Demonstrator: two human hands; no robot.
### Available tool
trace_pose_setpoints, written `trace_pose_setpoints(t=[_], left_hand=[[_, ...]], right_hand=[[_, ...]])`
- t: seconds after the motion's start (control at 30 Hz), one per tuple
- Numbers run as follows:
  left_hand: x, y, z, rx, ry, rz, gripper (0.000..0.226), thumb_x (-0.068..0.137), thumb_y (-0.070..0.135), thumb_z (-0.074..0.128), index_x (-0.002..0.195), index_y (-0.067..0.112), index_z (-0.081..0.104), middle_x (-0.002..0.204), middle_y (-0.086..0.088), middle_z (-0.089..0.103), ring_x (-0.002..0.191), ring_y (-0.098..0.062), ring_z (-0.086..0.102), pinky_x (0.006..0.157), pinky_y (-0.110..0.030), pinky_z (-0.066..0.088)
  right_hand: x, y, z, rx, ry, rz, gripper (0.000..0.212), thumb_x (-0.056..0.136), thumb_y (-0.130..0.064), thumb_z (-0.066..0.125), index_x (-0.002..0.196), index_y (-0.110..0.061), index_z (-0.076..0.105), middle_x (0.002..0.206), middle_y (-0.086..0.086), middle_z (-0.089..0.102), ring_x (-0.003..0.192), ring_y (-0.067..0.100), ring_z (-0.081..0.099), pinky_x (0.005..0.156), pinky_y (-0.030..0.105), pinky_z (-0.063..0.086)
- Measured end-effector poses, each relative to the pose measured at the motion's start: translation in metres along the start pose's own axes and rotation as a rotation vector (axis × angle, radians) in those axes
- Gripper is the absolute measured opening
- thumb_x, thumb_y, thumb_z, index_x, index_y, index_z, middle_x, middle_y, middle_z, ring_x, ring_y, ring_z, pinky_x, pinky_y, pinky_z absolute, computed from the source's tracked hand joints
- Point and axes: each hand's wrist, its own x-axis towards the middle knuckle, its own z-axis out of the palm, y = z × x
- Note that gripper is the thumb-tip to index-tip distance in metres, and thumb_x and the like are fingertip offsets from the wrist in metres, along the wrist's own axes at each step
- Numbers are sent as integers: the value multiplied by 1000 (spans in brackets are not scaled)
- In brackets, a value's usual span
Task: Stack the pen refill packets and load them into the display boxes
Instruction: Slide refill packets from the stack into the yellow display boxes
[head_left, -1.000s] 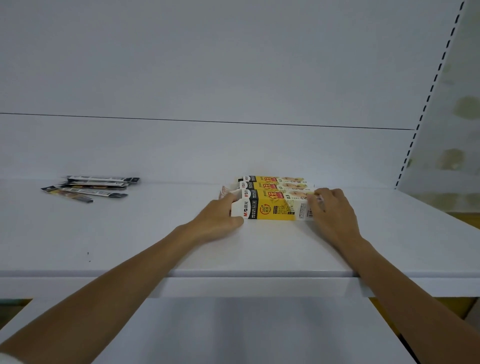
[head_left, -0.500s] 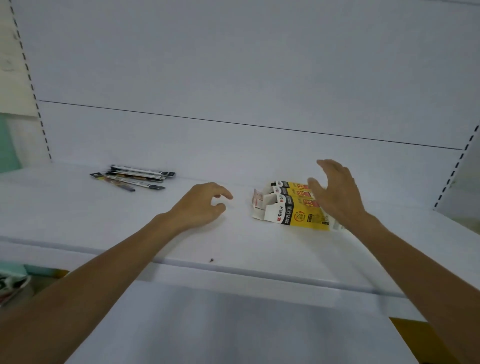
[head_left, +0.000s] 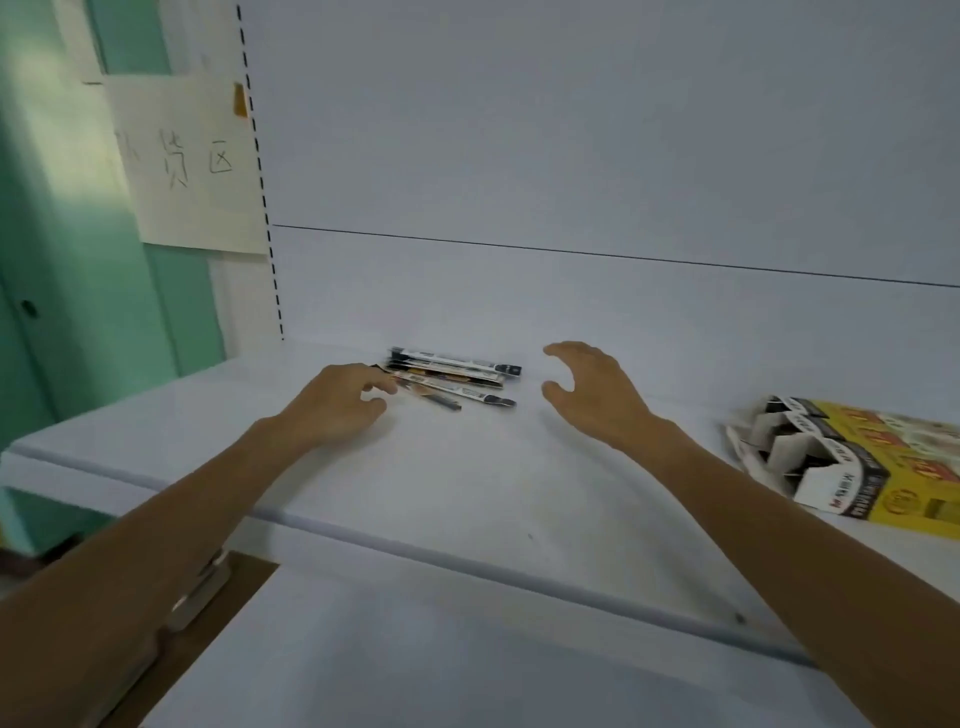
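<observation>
Your left hand lies low over the white shelf with its fingers loosely bent and its tips at the left end of the pen refill packets, though blur hides whether they touch. Your right hand hovers just right of that loose pile, fingers spread wide and curved, holding nothing. The yellow display boxes lie well apart at the shelf's right.

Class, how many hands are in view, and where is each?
2. The left hand is at the left end of the refill packets; the right hand, open, is just right of them.
</observation>
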Motion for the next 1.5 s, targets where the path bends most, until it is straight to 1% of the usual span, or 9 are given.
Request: trace_pose_setpoints(t=[0.33, 0.47, 0.73, 0.83, 0.97, 1.1, 1.17, 1.37, 1.5], left_hand=[[54, -61, -9, 110, -248, 121, 40, 95, 27, 45, 135, 20, 46, 140, 2, 45, 128, -18, 41, 104, -28, 30], [56, -61, 3, 192, -357, 233, 44, 93, 44, 33, 132, 28, 44, 136, 6, 47, 127, -19, 41, 104, -40, 35], [48, -82, -11, 291, -247, 320, 38, 96, 38, 39, 131, 29, 48, 129, 1, 51, 119, -19, 43, 97, -32, 33], [41, -89, -15, 290, -243, 328, 39, 97, 39, 38, 134, 28, 45, 128, 2, 49, 117, -17, 42, 97, -31, 33], [38, -87, -17, 266, -227, 343, 37, 96, 32, 40, 132, 25, 50, 125, 1, 46, 116, -16, 41, 95, -28, 32], [35, -81, -16, 200, -226, 392, 33, 93, 19, 44, 124, 22, 56, 133, 6, 47, 120, -15, 46, 98, -27, 35], [33, -76, -15, 195, -237, 394, 33, 93, 18, 43, 122, 23, 57, 127, 7, 54, 114, -15, 50, 92, -25, 36], [31, -65, -13, 215, -225, 415, 39, 90, 13, 42, 122, 27, 58, 125, 8, 56, 115, -13, 48, 92, -24, 36], [28, -54, -3, 311, -195, 528, 47, 88, 10, 41, 130, 30, 52, 131, 10, 48, 119, -12, 44, 91, -23, 33]], right_hand=[[58, -53, 68, -38, -230, 11, 28, 92, -25, 49, 112, -10, 62, 112, 7, 63, 105, 24, 56, 91, 39, 45], [62, -63, 73, -41, -269, -25, 26, 93, -31, 49, 109, -23, 67, 110, -4, 66, 87, 9, 55, 83, 25, 42], [56, -91, 58, 43, -417, -51, 46, 92, -6, 40, 125, -33, 57, 76, -18, 52, 59, -2, 45, 58, 6, 36], [53, -97, 62, -46, -424, -127, 48, 94, -10, 42, 135, -36, 46, 89, -9, 53, 68, -3, 45, 62, 8, 33], [54, -99, 59, -96, -415, -50, 41, 89, -3, 38, 116, -19, 65, 81, -7, 53, 83, 15, 53, 72, 21, 38], [54, -94, 51, -76, -401, 81, 37, 84, 1, 38, 104, -8, 68, 100, 7, 60, 62, 18, 63, 59, 26, 53], [51, -90, 48, -69, -386, 92, 29, 87, 0, 44, 103, -9, 67, 100, 3, 57, 67, 17, 64, 53, 22, 48], [50, -72, 47, -258, -15, 38, 17, 90, -25, 58, 99, -15, 69, 103, 1, 51, 91, 13, 45, 72, 25, 33], [58, -86, 62, -404, -86, 24, 19, 91, -26, 51, 95, -16, 67, 102, 0, 59, 97, 20, 55, 70, 28, 37]])
